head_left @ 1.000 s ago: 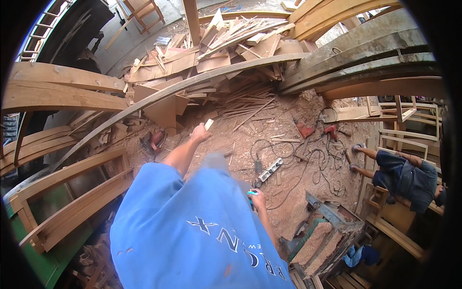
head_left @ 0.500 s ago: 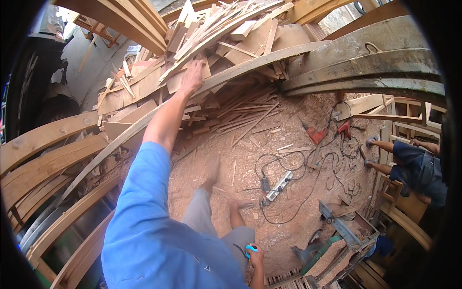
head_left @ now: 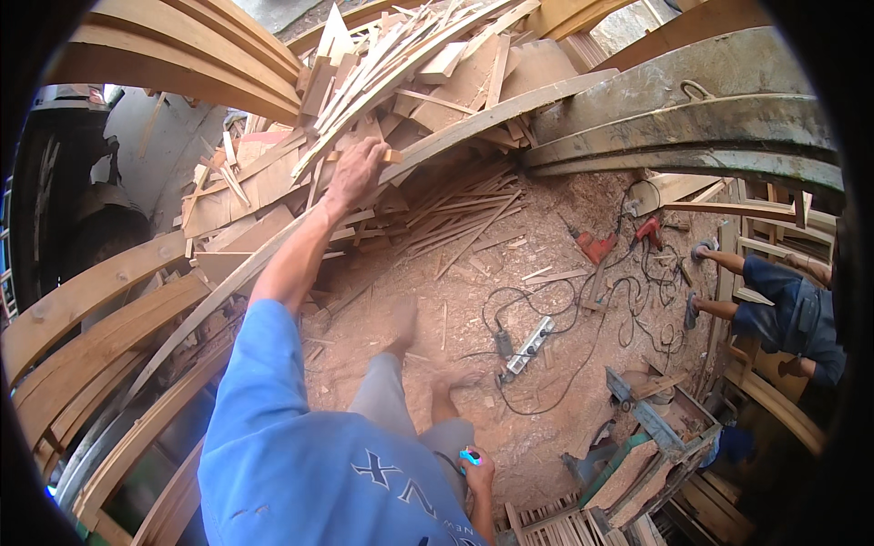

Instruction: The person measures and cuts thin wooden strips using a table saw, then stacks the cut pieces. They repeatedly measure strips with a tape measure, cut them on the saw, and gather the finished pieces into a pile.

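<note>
Dusty floor [head_left: 537, 460], power strip [head_left: 530, 346], red tool [head_left: 596, 247]

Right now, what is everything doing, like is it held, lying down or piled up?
Left hand, closed
Wood piece, held in left hand
Right hand, closed
Blue object, held in right hand
Power strip, lying on the floor
Red power tools, lying down
Scrap wood, heaped untidily

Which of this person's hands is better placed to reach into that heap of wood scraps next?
Probably the left hand: it is stretched out at the heap of wood scraps, with a small wood piece in its grip. The right hand is well away, holding a small blue object.
</note>
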A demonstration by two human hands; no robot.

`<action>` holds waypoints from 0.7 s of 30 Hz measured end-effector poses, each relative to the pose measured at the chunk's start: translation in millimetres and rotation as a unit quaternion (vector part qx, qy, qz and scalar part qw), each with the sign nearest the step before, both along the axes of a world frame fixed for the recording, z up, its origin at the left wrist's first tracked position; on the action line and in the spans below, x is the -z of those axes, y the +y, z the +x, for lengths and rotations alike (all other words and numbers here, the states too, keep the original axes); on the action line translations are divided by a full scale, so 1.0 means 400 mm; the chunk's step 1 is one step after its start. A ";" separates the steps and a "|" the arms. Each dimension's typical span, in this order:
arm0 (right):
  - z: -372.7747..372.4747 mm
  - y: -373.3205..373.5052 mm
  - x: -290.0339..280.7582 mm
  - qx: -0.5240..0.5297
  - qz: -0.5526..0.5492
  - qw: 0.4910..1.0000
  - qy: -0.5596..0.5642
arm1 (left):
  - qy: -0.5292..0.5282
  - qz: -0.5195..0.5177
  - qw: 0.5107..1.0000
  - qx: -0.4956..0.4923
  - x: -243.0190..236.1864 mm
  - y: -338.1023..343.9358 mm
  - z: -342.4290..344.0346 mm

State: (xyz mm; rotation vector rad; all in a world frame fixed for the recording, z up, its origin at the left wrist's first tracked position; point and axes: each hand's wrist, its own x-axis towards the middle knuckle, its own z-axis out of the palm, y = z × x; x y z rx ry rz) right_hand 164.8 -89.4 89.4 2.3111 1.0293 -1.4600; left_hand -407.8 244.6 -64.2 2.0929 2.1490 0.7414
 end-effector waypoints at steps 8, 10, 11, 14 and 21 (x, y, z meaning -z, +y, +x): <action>-0.024 0.124 -0.007 -0.066 0.077 0.994 0.043 | -0.509 0.312 0.792 -0.130 -0.498 -0.211 0.191; -0.039 0.160 -0.016 -0.109 0.098 0.988 0.051 | -0.634 0.249 0.709 -0.181 -0.594 -0.252 0.191; -0.052 0.176 -0.023 -0.103 0.100 0.987 0.076 | -0.741 0.220 0.612 -0.164 -0.628 -0.272 0.192; -0.087 0.235 -0.054 -0.126 0.113 0.982 0.083 | -0.900 0.131 0.391 -0.138 -0.665 -0.336 0.241; -0.151 0.324 -0.174 -0.148 0.257 0.928 0.227 | -0.883 -0.064 0.423 -0.193 -0.634 -0.536 0.461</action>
